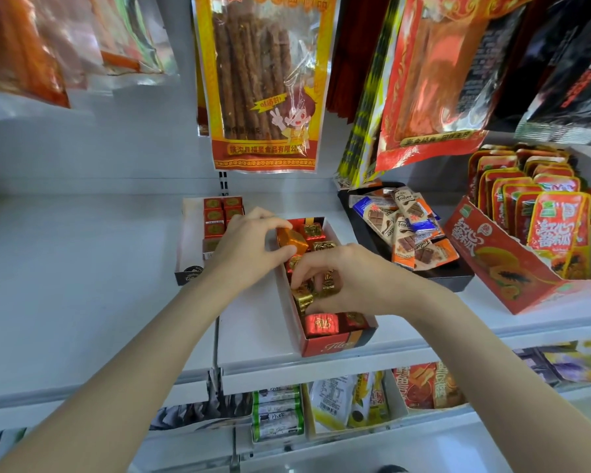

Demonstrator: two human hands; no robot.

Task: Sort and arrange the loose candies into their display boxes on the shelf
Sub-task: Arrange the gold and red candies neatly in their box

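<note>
White metal shelf (pixel 82 268) is carrying everything. Red papaya-print carton (pixel 512 268) is sitting far right, black tray (pixel 458 276) of chocolate bar packs beside it. Red display box (pixel 335 346) is sitting centre, half filled with foil candies; white box (pixel 188 247) of small red cubes is sitting just left of it. Left hand (pixel 243 247) is pinching an orange foil candy (pixel 290 240) over the red box's back end. Right hand (pixel 348 281) is curling fingers around gold candies (pixel 304 298) inside the box.

Foil-wrapped gold and red candies (pixel 321 324) jumbled in narrow red display box (pixel 335 346) on white shelf (pixel 82 285)
</note>
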